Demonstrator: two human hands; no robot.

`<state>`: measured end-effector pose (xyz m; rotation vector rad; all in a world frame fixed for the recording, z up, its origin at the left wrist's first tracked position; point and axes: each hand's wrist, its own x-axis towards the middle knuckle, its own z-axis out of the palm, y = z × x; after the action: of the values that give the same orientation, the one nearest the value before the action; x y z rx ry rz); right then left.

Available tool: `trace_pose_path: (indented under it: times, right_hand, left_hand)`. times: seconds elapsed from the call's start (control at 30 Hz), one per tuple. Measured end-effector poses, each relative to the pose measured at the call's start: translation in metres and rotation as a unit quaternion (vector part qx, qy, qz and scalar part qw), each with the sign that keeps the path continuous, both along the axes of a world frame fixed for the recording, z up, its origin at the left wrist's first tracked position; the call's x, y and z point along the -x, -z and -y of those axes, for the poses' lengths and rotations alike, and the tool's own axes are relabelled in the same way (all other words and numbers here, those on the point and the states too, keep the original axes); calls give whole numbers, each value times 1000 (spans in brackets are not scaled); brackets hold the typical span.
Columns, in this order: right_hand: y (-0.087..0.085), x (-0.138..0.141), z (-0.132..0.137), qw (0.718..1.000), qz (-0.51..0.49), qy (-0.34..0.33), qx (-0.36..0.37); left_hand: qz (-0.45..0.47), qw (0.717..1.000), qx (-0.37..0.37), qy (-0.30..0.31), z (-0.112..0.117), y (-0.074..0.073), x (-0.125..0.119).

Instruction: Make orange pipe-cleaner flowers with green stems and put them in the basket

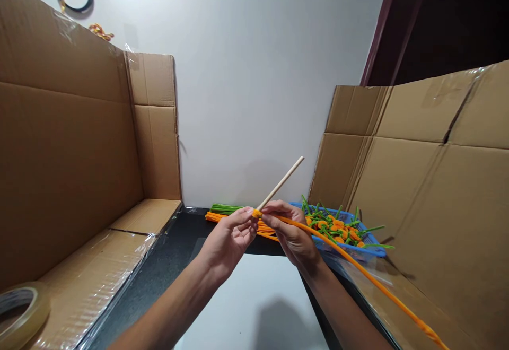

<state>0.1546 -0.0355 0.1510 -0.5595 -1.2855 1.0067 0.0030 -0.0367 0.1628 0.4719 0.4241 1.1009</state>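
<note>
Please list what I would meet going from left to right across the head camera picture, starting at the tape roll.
Roll of clear tape → left hand → right hand → blue plastic basket → cardboard panel

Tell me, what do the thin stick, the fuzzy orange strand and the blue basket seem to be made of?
The thin stick looks like bare pale wood, smooth and matte, with no paint. The orange strand looks like a chenille pipe cleaner: soft fibres, probably around wire, though no wire shows. The blue basket looks like moulded plastic, with a slight sheen and a regular mesh.
</note>
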Motion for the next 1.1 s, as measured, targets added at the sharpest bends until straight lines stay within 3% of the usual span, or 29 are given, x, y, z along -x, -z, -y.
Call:
trace_pose_path:
  times: [0.23, 0.3, 0.37, 0.4, 0.43, 0.5, 0.57, 0.6, 0.67, 0.7, 0.77, 0.87, 1.0, 1.07, 1.1]
  right_hand:
    - [0, -9, -3, 995, 31, -91, 34]
    - [-1, -9, -3, 995, 29, -86, 38]
    - [-2, -8, -4, 997, 16, -56, 53]
    - [-3, -7, -4, 997, 9, -35, 62]
    - [-4, -7, -4, 997, 3, -14, 70]
    - [-6, -5, -3, 997, -4, 18, 81]
    - [-7, -2, -1, 996, -3, 24, 86]
    - [-8, -1, 0, 996, -2, 19, 87]
    - [-8, 1, 3, 996, 0, 10, 86]
    - [-8, 2, 4, 996, 2, 7, 86]
    - [-7, 2, 5, 996, 6, 8, 84]
    - [-6, -1, 4, 997, 13, 4, 75]
    - [-7, -7, 3, 995, 17, -36, 89]
    - [-7, -10, 2, 991, -6, -65, 113]
    - [-7, -12, 1, 988, -20, -84, 127]
  left_hand:
    - [-33, 998, -12, 58, -1, 5, -4]
    - [-81, 993, -86, 30, -3, 8, -6]
    - [-170, 960, -215, -62, -5, 11, -5]
    - [-231, 920, -288, -130, -7, 12, -4]
    - [-296, 862, -359, -201, -8, 13, -2]
    - [-409, 710, -478, -317, -12, 16, 4]
    - [-472, 576, -554, -372, -15, 20, 10]
    - [-487, 532, -576, -384, -16, 21, 12]
    - [-501, 491, -592, -396, -17, 23, 12]
    - [-503, 490, -591, -398, -17, 23, 12]
    - [-500, 514, -578, -390, -16, 21, 10]
    - [-479, 603, -539, -341, -14, 15, 8]
    - [-418, 746, -478, -199, -15, 10, 7]
    - [-386, 785, -462, -147, -16, 8, 8]
    - [-377, 789, -469, -128, -16, 7, 9]
